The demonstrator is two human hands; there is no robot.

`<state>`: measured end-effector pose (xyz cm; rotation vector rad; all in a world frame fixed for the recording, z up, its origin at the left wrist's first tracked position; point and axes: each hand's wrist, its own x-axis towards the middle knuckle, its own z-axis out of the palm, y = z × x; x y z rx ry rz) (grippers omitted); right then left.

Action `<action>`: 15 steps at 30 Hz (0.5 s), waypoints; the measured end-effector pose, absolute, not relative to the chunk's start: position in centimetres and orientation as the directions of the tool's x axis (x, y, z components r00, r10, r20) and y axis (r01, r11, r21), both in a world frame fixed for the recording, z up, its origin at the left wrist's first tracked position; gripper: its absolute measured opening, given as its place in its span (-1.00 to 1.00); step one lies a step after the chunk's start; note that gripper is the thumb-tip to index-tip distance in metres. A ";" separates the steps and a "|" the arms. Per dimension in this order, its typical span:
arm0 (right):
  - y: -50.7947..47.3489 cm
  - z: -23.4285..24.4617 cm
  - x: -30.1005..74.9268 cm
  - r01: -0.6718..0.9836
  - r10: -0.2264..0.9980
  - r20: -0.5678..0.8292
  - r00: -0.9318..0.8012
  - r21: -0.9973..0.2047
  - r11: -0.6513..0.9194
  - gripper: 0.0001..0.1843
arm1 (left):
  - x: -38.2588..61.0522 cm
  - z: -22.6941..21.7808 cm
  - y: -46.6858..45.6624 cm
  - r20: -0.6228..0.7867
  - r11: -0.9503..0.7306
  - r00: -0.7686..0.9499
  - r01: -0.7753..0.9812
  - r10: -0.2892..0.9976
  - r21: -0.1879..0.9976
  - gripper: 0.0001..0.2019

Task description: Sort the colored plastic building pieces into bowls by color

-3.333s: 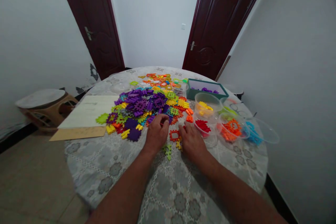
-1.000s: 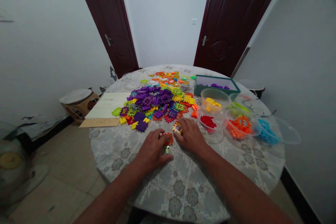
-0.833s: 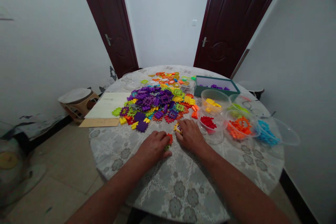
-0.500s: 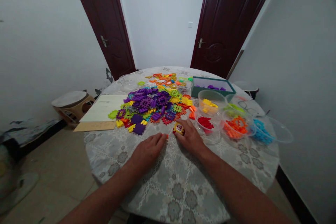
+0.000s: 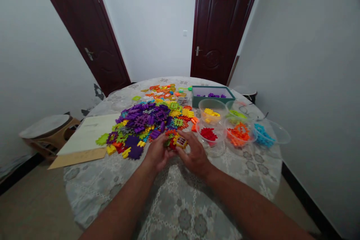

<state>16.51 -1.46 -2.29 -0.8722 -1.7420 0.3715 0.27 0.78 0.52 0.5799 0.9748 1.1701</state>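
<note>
Near the front of the pile, my right hand (image 5: 194, 154) is closed, thumb and fingers pinching a yellow interlocking plastic block (image 5: 180, 141) with a white window grid. My left hand (image 5: 158, 153) is curled round the left side of an orange-red and green toothed piece (image 5: 170, 138). The two pieces touch or nearly touch; whether they are joined I cannot tell. Just beyond my hands lies a heap of toothed plastic pieces (image 5: 146, 118), mostly purple, with yellow, green and red among them. Dark purple square pieces (image 5: 135, 150) rest at its near left edge.
To the right stand clear tubs of red pieces (image 5: 208, 134), orange pieces (image 5: 239, 134), blue pieces (image 5: 263, 135) and yellow pieces (image 5: 210, 114). A dark green box (image 5: 199, 102) with purple pieces stands behind them. Left of the heap lies a pale sheet (image 5: 87, 135). Patterned cloth covers the round table (image 5: 174, 202).
My hands have come together over the table. The left, resting by a small orange piece before, now holds a toothed piece beside the yellow block. The view has shifted right and tilted up slightly.
</note>
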 end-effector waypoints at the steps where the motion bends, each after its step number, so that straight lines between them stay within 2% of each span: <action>1: -1.5 -2.2 16.5 0.404 0.684 0.713 -0.153 -0.586 0.702 -0.36 | 0.7 0.4 1.0 -0.360 0.353 0.097 -0.542 0.928 0.763 -0.82; 4: -1.1 -2.0 16.9 0.481 0.648 0.740 -0.179 -0.509 0.714 -0.31 | 1.2 -0.1 1.3 -0.415 0.441 0.202 -0.634 0.887 0.635 -0.84; 6: -0.7 -2.2 17.2 0.518 0.645 0.741 -0.185 -0.485 0.705 -0.29 | 0.9 -0.4 1.3 -0.374 0.458 0.279 -0.669 0.885 0.586 -0.83; 10: -0.4 -2.5 17.5 0.546 0.660 0.729 -0.181 -0.484 0.684 -0.29 | -0.1 -0.9 0.9 -0.239 0.438 0.368 -0.720 0.899 0.539 -0.74; 13: -0.5 -2.6 17.4 0.532 0.679 0.717 -0.161 -0.516 0.671 -0.32 | -0.4 -1.2 0.8 -0.224 0.437 0.377 -0.727 0.899 0.529 -0.72; 15: -0.6 -2.6 17.4 0.521 0.695 0.708 -0.124 -0.550 0.653 -0.34 | -0.3 -1.3 0.8 -0.225 0.419 0.356 -0.712 0.907 0.564 -0.68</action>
